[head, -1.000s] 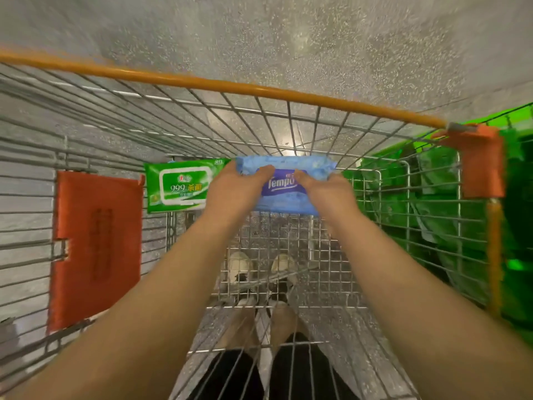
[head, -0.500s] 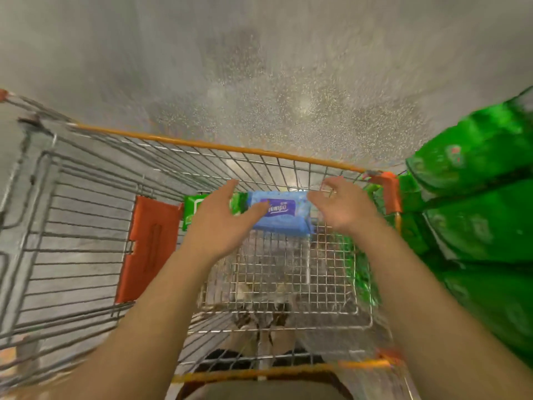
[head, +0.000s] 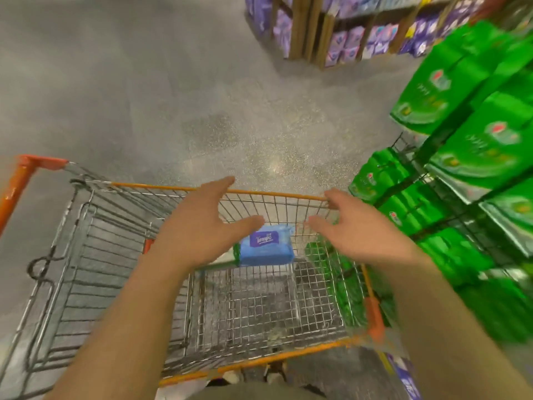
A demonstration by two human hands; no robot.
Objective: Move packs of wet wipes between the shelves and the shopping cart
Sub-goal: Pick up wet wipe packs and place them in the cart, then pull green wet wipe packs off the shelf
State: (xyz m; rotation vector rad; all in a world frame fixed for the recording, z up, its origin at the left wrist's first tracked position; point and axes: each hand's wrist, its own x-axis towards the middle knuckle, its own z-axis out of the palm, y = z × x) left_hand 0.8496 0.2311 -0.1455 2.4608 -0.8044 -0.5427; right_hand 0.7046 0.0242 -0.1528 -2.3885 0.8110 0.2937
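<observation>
Two bare hands hang above the wire shopping cart (head: 121,255), neither one holding anything. On the left, the left hand (head: 199,229) has its fingers straight and spread, thumb stretched toward the right, just over the blue pack of wet wipes (head: 266,246) without clearly touching it. On the right, the right hand (head: 350,226) is likewise loose, its fingers apart and reaching toward the cart's far orange-trimmed rim. That blue pack (its purple label reads Tempo) lies in the far part of the basket, against the far wire wall, between the two hands. A sliver of a green pack (head: 236,252) peeks out at its left edge, mostly hidden behind the left hand. Just right of the cart stand wire shelves (head: 409,148) stacked with bright green packages (head: 476,157). Far across the speckled grey floor (head: 144,96), a wooden display (head: 300,27) carries purple packs (head: 346,44), too blurred to read.
</observation>
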